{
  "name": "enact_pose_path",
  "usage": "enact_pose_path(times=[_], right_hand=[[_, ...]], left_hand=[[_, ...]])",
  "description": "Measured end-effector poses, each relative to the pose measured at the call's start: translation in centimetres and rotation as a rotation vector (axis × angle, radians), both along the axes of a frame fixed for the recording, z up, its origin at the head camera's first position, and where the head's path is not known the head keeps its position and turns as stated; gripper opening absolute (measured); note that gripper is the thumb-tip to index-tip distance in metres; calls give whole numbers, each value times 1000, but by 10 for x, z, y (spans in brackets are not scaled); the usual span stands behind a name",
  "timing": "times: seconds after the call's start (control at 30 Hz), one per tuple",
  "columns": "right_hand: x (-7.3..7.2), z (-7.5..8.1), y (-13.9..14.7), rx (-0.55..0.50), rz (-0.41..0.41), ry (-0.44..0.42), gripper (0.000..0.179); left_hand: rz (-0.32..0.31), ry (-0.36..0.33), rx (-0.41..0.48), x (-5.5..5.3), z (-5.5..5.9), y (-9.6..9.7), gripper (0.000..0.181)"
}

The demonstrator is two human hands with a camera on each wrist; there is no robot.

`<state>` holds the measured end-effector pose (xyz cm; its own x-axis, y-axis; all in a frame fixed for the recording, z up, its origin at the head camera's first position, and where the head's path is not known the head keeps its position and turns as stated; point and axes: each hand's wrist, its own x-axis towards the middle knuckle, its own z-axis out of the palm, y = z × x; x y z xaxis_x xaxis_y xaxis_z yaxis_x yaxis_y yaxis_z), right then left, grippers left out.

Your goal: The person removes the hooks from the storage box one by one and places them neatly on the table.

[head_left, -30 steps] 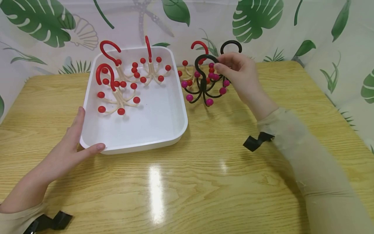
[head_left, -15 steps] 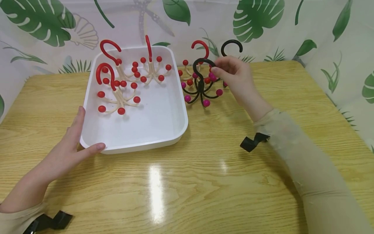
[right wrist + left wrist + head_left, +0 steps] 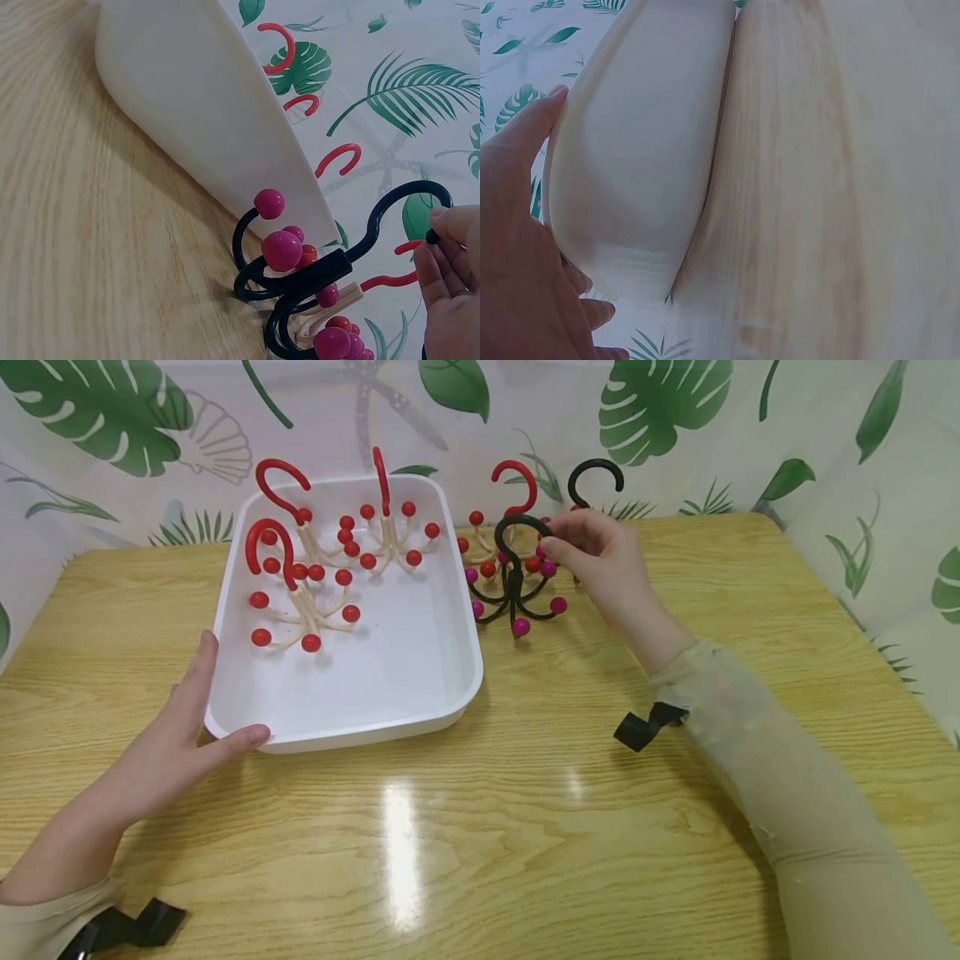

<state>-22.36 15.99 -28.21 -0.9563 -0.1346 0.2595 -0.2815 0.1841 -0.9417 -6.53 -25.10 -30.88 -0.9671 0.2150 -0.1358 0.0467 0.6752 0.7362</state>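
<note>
the right hand (image 3: 600, 560) pinches, by its upper end, a black, hook-topped, magenta-balled hanger (image 3: 513, 583), which lies between two and three o'clock of a white, round-cornered tray (image 3: 397, 668), whose eight-o'clock corner the left hand (image 3: 167, 743) touches, thumb and fingers apart.

head: high, facing forward-down, farther | 2 wrist views: close, facing sides of white tray (image 3: 378, 675) | all 3 share it

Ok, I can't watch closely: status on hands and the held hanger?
Left hand at near left corner of white tray. Right hand pinching hook of black hanger. Red hanger close behind, might snag.
</note>
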Motion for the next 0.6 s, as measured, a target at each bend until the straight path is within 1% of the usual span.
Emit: enact_pose_path(times=[0.2, 0.43, 0.6], right_hand=[[1, 0, 0, 26, -12, -2, 18], [2, -1, 1, 10, 1, 7, 18], [2, -1, 1, 4, -6, -3, 19]], left_hand=[[3, -7, 8, 0, 0, 0, 102], [1, -6, 2, -1, -1, -1, 101], [5, -16, -11, -1, 0, -1, 101]])
